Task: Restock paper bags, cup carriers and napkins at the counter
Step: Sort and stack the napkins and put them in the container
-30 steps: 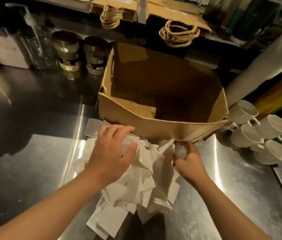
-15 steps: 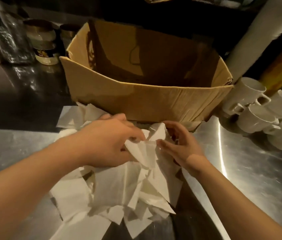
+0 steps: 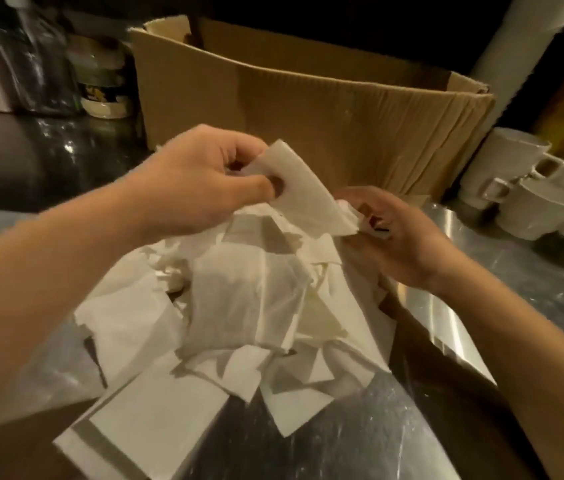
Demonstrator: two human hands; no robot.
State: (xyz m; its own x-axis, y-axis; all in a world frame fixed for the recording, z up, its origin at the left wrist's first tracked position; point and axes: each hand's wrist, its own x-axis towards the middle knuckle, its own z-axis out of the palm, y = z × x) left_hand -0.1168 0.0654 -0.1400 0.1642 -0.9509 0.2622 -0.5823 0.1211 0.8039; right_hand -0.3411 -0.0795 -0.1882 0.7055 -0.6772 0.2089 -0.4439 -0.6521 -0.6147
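Observation:
A loose heap of white napkins [image 3: 239, 306] lies scattered on the steel counter [image 3: 533, 289] in front of an open cardboard box [image 3: 308, 109]. My left hand [image 3: 197, 181] pinches the upper end of one folded napkin [image 3: 305, 192] and holds it above the heap. My right hand [image 3: 398, 233] sits just right of it with curled fingers gripping the napkin's lower end. Both hands are close to the box's near wall.
Several white cups [image 3: 537, 202] are stacked on their sides at the right. Glass bottles [image 3: 41, 64] and a labelled jar [image 3: 104, 88] stand at the back left. A white roll [image 3: 523, 46] leans behind the box at the right.
The view has dropped closer to the counter. My left hand rose from pressing on the heap and lifted one napkin; my right hand took hold of its lower end.

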